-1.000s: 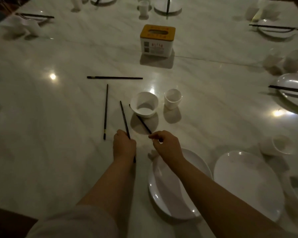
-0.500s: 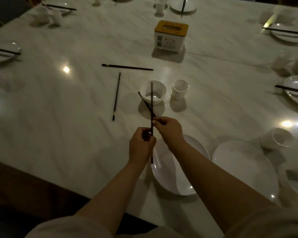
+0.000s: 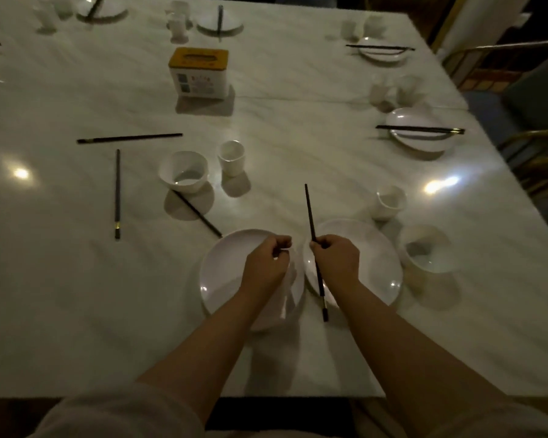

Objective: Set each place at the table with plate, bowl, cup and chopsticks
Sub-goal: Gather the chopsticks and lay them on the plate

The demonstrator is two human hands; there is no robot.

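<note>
White marble bench (image 3: 298, 147) is carrying everything. The right hand (image 3: 337, 259) is pinching one dark chopstick (image 3: 310, 216) near its middle, and the stick is pointing up and away over the right plate (image 3: 377, 248). The left hand (image 3: 266, 263) is hovering over the left plate (image 3: 222, 270) with its fingers curled in; whether it is holding anything is too dark to tell. The two plates are sitting just beside each other. A bowl (image 3: 184, 172) and a cup (image 3: 231, 156) are standing behind the left plate, with a loose chopstick (image 3: 198, 213) lying between them and the plate. Another bowl (image 3: 429, 251) and cup (image 3: 389, 202) are sitting near the right plate. A yellow-topped box (image 3: 200, 74) is standing farther back.
</note>
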